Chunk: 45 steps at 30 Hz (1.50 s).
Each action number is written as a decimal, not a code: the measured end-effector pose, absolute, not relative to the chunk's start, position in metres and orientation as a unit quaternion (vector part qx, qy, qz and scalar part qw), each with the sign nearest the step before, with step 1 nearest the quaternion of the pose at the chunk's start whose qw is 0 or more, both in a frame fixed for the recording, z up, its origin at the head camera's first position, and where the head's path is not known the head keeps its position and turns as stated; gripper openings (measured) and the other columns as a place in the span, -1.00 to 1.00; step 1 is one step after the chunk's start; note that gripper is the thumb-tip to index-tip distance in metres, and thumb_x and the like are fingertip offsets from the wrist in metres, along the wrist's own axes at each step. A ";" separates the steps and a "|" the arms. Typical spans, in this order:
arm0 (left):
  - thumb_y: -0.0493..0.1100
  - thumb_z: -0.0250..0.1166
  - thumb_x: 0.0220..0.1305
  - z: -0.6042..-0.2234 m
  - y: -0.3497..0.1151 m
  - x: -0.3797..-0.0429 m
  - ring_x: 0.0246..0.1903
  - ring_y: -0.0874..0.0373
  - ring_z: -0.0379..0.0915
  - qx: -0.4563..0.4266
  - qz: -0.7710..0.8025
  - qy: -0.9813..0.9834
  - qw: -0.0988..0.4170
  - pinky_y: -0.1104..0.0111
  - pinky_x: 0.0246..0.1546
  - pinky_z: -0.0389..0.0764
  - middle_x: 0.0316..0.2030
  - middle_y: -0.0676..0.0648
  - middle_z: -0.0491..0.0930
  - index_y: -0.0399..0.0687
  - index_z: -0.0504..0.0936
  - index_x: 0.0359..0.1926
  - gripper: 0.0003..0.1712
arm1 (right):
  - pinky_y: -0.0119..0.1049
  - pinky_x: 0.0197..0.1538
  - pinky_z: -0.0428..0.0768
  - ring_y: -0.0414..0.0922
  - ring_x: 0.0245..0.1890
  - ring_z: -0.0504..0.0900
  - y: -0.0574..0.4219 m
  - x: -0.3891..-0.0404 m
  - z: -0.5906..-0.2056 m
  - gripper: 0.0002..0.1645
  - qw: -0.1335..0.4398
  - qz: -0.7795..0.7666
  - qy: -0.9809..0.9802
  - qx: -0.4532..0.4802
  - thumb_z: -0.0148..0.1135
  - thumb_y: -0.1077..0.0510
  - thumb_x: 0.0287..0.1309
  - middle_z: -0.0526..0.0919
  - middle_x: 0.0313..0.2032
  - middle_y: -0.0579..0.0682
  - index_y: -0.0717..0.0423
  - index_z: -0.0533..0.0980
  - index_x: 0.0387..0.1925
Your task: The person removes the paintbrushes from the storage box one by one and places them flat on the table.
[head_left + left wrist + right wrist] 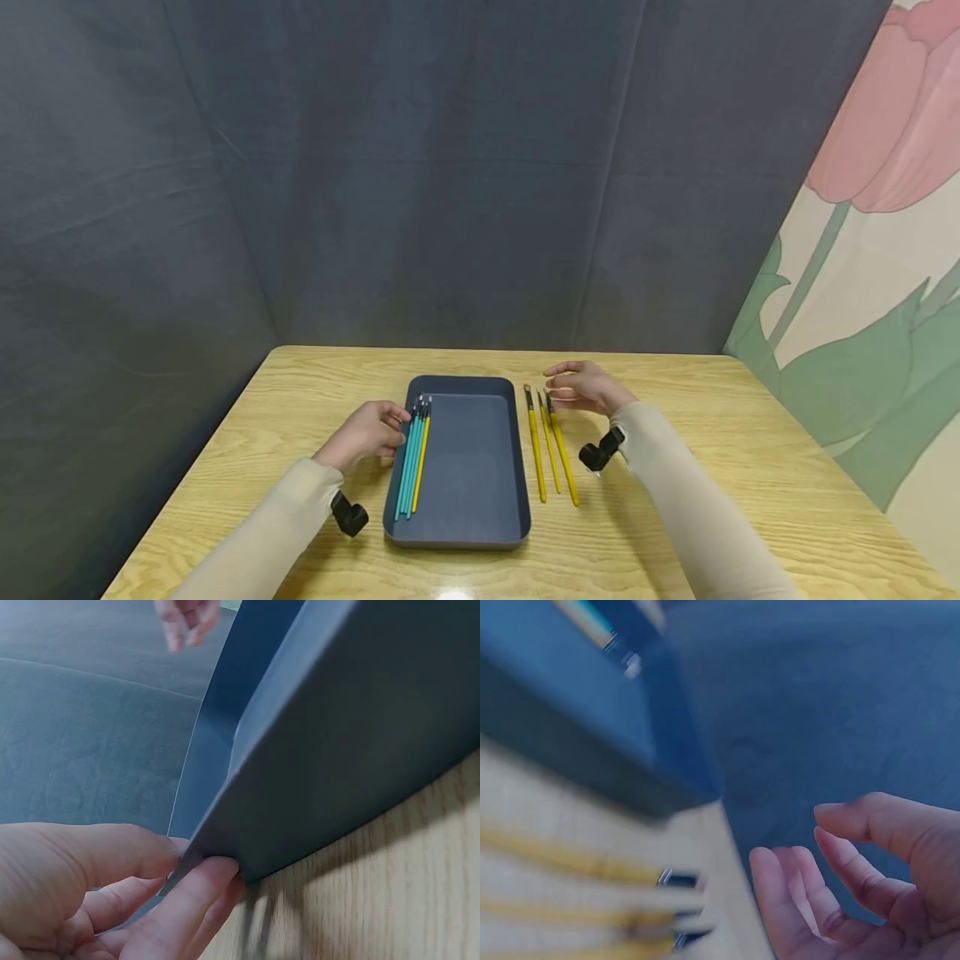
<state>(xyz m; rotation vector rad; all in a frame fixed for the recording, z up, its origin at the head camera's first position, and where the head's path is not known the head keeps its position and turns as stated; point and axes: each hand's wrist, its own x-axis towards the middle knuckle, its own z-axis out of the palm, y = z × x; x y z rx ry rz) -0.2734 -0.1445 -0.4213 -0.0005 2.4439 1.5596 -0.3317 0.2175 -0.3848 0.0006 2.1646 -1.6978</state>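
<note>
A dark grey rectangular tray [474, 475] lies on the table. My left hand [369, 432] pinches its left rim, thumb on the inner side and fingers against the outer wall [330, 757] in the left wrist view. Inside, along that side, several teal-handled paintbrushes [410, 468] lie beside a yellow-handled one [422, 462], bristles pointing away. Three yellow-handled paintbrushes [536, 454] lie on the table to the tray's right. Near their bristle ends is my right hand [587, 388]; its fingers are loosely bent, with nothing between them in the right wrist view.
The light wood table [712, 467] has rounded far corners. A dark curtain [450, 208] hangs behind it and on the left. On the right stands a wall [862, 333] painted with a pink tulip. Both wrists carry small black cameras.
</note>
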 end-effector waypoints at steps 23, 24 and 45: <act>-0.54 0.23 0.09 -0.424 -0.144 -0.276 -0.43 0.08 0.43 0.000 0.538 0.834 0.123 0.29 -0.46 0.61 -0.18 -0.26 0.42 -0.37 0.52 0.01 -0.60 | -0.12 0.01 0.64 -0.18 -0.39 0.66 0.101 -0.318 -0.347 -0.58 0.230 -0.638 0.731 -0.075 0.12 0.32 0.29 0.59 -0.25 0.06 0.36 0.38 0.16; -0.53 0.24 0.09 -0.424 -0.144 -0.277 -0.43 0.08 0.43 -0.003 0.539 0.833 0.122 0.29 -0.46 0.61 -0.18 -0.25 0.43 -0.37 0.52 0.01 -0.60 | -0.13 -0.01 0.65 -0.18 -0.38 0.66 0.097 -0.317 -0.349 -0.58 0.230 -0.636 0.732 -0.078 0.12 0.32 0.29 0.59 -0.25 0.07 0.37 0.38 0.16; -0.51 0.22 0.12 -0.424 -0.149 -0.277 -0.38 0.05 0.49 0.011 0.538 0.833 0.129 0.23 -0.38 0.66 -0.19 -0.26 0.45 -0.34 0.52 0.02 -0.61 | -0.08 -0.06 0.67 -0.12 -0.43 0.59 0.033 -0.322 -0.396 -0.74 0.251 -0.544 0.800 -0.034 0.28 0.34 0.14 0.59 -0.39 0.01 0.33 0.54 -0.10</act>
